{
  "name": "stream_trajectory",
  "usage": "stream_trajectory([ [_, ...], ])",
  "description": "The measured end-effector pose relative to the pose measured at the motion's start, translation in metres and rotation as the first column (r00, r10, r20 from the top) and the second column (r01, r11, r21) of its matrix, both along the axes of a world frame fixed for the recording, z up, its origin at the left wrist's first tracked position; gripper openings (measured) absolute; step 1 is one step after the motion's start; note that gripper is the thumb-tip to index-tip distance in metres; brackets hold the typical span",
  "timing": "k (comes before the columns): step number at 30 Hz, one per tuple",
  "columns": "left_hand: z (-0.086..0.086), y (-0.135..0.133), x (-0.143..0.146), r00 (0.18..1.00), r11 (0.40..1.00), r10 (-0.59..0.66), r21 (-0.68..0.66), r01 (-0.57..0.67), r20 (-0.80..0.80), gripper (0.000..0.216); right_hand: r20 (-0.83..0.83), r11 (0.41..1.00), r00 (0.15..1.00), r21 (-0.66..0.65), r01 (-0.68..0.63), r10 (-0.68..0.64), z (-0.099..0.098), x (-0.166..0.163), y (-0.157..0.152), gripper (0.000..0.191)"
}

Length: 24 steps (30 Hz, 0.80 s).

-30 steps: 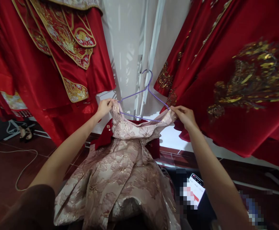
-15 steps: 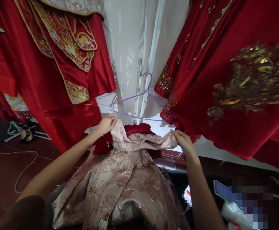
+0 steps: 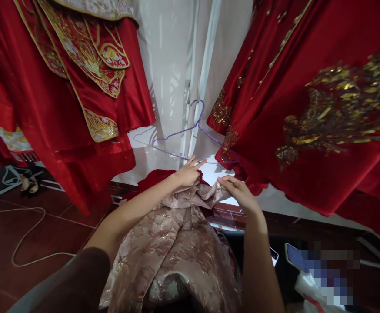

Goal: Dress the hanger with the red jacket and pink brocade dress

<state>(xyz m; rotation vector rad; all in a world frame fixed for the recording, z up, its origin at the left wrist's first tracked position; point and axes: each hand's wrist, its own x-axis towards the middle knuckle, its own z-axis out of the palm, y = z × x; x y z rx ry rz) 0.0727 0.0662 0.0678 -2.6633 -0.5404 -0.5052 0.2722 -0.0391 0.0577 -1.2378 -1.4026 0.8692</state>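
Note:
A pale pink brocade garment (image 3: 164, 243) with a shiny floral pattern lies spread in front of me, its narrow top band bunched up. My left hand (image 3: 188, 174) rests over the band near its middle, with fingers stretched out and apart. Between the thumb and fingers of my right hand (image 3: 240, 191) the right end of the band is pinched and lifted. Dark red cloth (image 3: 154, 179) lies just behind the band. Beyond both hands, a purple wire hanger (image 3: 177, 155) hangs bare against a white post.
Red gold-embroidered gowns hang at the left (image 3: 88, 87) and right (image 3: 271, 126). A phone (image 3: 296, 257) and a white plastic bag (image 3: 310, 287) lie at lower right. A pale cable (image 3: 23, 234) crosses the tiled floor at left, below a pair of shoes (image 3: 29, 184).
My left hand has let go of the band's left end and moved right to its middle, fingers spreading. My right hand has shifted slightly left, still pinching the band.

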Motion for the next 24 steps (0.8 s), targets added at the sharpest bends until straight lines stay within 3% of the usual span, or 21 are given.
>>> stream_trajectory([
  [4, 0.0, -0.017, -0.014, 0.999, 0.998, 0.002, -0.056, 0.0, 0.036, 0.021, -0.175, 0.974, 0.959, -0.002, 0.224, -0.221, -0.012, 0.021, 0.011, 0.034],
  [9, 0.014, -0.058, -0.042, 0.993, 0.993, -0.058, -0.097, 0.068, 0.101, 0.025, -0.356, 0.825, 0.776, 0.024, 0.565, -0.521, -0.026, 0.043, 0.024, 0.034],
  [13, 0.025, -0.069, -0.064, 0.992, 0.995, -0.027, -0.094, 0.038, 0.119, 0.024, -0.363, 0.769, 0.735, 0.07, 0.635, -0.573, -0.031, 0.043, 0.03, 0.035],
  [20, 0.025, -0.063, -0.077, 0.997, 0.997, -0.019, -0.078, 0.025, 0.075, 0.024, -0.408, 0.755, 0.72, 0.103, 0.648, -0.562, -0.019, 0.027, 0.027, 0.036],
  [24, 0.026, -0.066, -0.069, 0.991, 0.99, -0.016, -0.136, 0.033, 0.131, 0.026, -0.257, 0.721, 0.757, 0.233, 0.652, -0.601, 0.0, 0.021, 0.028, 0.034],
])
